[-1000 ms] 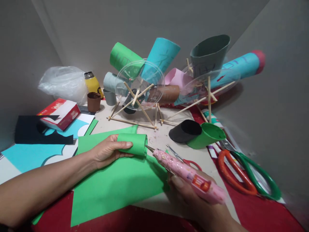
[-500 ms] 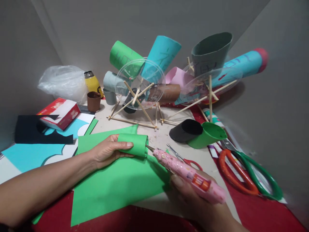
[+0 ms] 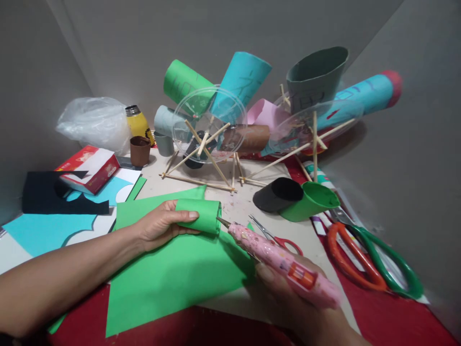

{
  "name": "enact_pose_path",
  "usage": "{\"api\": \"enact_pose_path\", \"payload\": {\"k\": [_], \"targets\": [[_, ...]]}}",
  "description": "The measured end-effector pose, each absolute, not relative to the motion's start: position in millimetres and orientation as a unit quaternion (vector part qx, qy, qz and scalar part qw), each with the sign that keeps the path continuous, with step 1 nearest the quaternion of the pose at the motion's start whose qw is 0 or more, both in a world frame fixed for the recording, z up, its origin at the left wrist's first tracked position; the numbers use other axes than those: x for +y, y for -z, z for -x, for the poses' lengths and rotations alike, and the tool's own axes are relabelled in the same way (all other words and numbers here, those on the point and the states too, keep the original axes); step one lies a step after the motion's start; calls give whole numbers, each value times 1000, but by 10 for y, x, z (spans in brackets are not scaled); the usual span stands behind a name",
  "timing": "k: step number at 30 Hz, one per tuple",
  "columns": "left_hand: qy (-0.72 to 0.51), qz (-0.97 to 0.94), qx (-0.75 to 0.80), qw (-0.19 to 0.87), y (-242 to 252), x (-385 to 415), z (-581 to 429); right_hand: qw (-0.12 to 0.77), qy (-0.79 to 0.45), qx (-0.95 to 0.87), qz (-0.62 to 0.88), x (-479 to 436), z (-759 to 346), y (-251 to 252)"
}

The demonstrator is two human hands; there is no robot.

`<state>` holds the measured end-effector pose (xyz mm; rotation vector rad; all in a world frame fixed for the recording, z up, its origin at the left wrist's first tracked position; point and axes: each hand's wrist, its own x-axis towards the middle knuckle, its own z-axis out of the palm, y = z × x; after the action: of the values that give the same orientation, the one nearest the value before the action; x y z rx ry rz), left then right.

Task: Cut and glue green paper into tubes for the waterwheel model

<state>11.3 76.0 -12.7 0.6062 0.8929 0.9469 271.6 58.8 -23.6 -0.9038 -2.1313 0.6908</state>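
Observation:
My left hand [image 3: 158, 225] is wrapped round a rolled green paper tube [image 3: 202, 215], which lies on a large green sheet [image 3: 173, 269]. My right hand [image 3: 291, 302] grips a pink glue gun [image 3: 284, 264]. The gun's metal tip touches the open right end of the tube. Both hands are closed on what they hold.
Behind stand paper tubes on a stick frame with clear plastic discs [image 3: 209, 125]. A black tube [image 3: 277, 194] and a green tube [image 3: 311, 201] lie to the right. Small red scissors [image 3: 277, 236] and large orange and green scissors [image 3: 370, 262] lie nearby. A red box [image 3: 90, 168], a plastic bag [image 3: 93, 122] and a yellow bottle [image 3: 137, 124] are at the left.
Hardly anything has moved. The glue gun's tip stays at the tube's end and my left hand keeps its hold; the view has shifted slightly.

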Motion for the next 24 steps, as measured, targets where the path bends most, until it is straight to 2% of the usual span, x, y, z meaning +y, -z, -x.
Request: {"api": "enact_pose_path", "payload": {"k": [8,24], "targets": [[-439,-267,399,759,108,760,-115,331,-332,-815,340,574,-2741,232],[-451,-246,403,757,122,776,-100,348,-324,-821,317,572,-2730,178]]}}
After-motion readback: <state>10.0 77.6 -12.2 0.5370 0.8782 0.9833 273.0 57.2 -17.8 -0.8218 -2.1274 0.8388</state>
